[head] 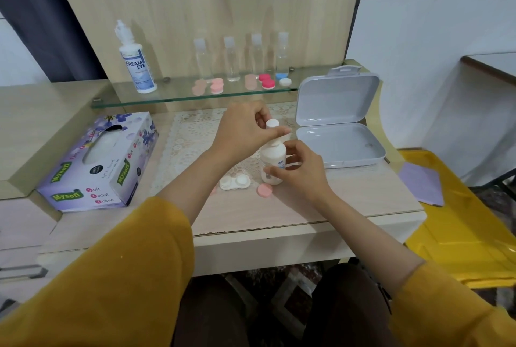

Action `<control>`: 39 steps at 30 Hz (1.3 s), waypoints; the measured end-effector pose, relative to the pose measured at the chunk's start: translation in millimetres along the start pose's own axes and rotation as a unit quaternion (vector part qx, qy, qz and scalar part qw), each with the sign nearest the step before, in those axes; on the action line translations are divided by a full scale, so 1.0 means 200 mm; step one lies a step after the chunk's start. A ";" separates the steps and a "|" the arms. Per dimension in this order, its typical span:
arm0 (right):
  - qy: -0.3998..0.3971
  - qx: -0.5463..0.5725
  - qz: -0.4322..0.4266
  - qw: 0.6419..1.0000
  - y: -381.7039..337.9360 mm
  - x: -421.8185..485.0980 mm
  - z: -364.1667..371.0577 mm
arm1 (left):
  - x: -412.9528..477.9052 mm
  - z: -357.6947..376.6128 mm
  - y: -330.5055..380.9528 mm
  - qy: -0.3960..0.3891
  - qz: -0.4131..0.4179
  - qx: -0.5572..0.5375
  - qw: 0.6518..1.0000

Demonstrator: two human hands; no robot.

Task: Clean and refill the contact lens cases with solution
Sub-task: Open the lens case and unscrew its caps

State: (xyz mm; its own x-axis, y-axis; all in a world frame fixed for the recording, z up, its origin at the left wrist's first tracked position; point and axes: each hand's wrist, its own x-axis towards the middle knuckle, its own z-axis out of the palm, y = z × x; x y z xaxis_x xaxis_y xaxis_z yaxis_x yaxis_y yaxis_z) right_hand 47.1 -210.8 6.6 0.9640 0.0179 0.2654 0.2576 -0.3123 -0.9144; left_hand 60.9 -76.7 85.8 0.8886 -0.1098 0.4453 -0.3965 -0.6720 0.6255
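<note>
Contact lens case (235, 182): white, both wells uncapped, lying on lace mat (190, 134) just left of small bottle (272, 155).

By size: desk (307, 212) beneath everything; tissue box (95, 167) at left; grey box (337, 106) at right, lid up; small bottle upright at centre; pink cap (264, 189) loose just in front of it.

Likely trouble, judged from here:
- With a stiff top: a sideways jerk of the bottle, knocking the open case or flicking the loose pink cap across the desk.
- With too hard a squeeze on the body: a spurt of solution over the mat instead of into the wells.
- With fingertips straying onto the nozzle: dirt carried into cleaned wells.
- Cannot tell whether the bottle's base rests on the mat or hangs just above it, so tipping risk uncertain.

Grip: right hand (301, 170) wrapped round the bottle's body, fingers curled close, thumb across the front. Left hand (243, 128) above, thumb and fingers pinched narrowly on bottle cap (272, 123), holding nothing else.
</note>
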 end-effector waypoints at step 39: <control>-0.026 -0.028 -0.009 0.999 -0.06 0.05 -0.06 | -0.51 -0.10 -0.49 0.095 -0.010 0.056 0.994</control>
State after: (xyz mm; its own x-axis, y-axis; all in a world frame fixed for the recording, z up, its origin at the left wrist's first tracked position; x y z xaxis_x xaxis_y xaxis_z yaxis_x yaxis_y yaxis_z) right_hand 52.3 -218.6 23.1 0.9615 0.0726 0.2652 0.2731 -0.3633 -0.8908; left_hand 4.5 14.9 -8.8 0.8326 0.0368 0.5526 -0.3420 -0.7507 0.5653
